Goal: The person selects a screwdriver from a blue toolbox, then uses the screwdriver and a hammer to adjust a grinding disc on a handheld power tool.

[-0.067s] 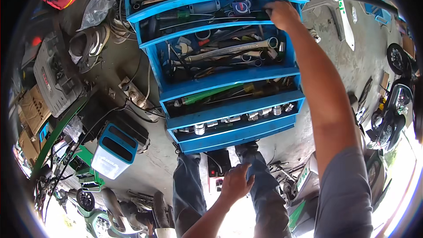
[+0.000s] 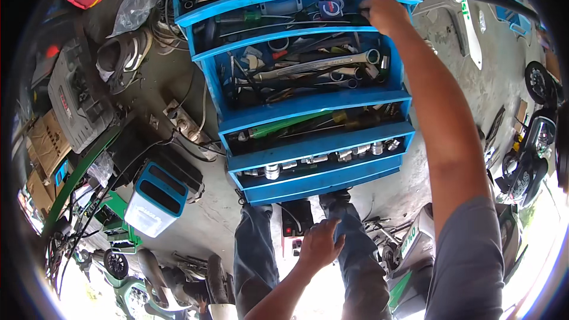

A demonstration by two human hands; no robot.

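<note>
A blue metal toolbox [image 2: 320, 105] stands before me with its stepped trays spread. My right hand [image 2: 385, 14] reaches to the right end of an upper tray, next to a round-faced blue and white item [image 2: 331, 8]. Its fingers are curled together at the tray; whatever they grip is hidden. In the middle compartment a large combination wrench [image 2: 314, 66] lies across a heap of smaller wrenches. Shiny sockets [image 2: 272, 171] line the nearest tray. Low in front of me, my left hand [image 2: 320, 244] hovers by my right knee, fingers loosely apart and holding nothing.
On the left are a grey hard tool case [image 2: 77, 104], a shoe [image 2: 121, 56], a power strip [image 2: 185, 123] with cables, and a white-and-blue container [image 2: 155, 198]. A white-and-green part [image 2: 468, 35] lies at right. Motorbike parts [image 2: 524, 166] crowd the right side.
The whole view has shifted slightly, so the toolbox sits a little farther right. Both hands keep nearly the same pose, the right one still at the upper tray.
</note>
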